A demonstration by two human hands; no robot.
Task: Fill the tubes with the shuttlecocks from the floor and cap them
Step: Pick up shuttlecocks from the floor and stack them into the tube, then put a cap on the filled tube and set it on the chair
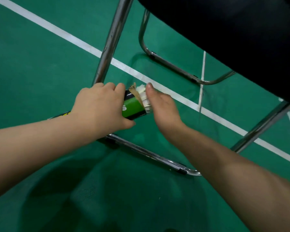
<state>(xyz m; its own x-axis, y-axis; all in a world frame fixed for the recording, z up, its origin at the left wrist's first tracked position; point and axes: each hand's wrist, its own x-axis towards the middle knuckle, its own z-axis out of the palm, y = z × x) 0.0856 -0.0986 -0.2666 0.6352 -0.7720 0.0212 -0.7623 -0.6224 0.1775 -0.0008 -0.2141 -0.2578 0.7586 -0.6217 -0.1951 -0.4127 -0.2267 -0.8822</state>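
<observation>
My left hand (99,108) grips a green and black shuttlecock tube (133,107) near its open end, which has a torn brown paper rim. The tube points to the right, and its far end shows past my left wrist. White shuttlecock feathers (143,96) stick out of the tube's mouth. My right hand (162,106) is at that mouth, its thumb raised beside the feathers and its fingers hidden behind the palm against the shuttlecock. No cap shows.
A chair's chrome frame surrounds my hands: an upright leg (110,41) behind the left hand, a floor rail (151,155) below my wrists, another rail (174,67) farther back. The black seat (241,34) overhangs at the top right. White court lines (60,32) cross the green floor.
</observation>
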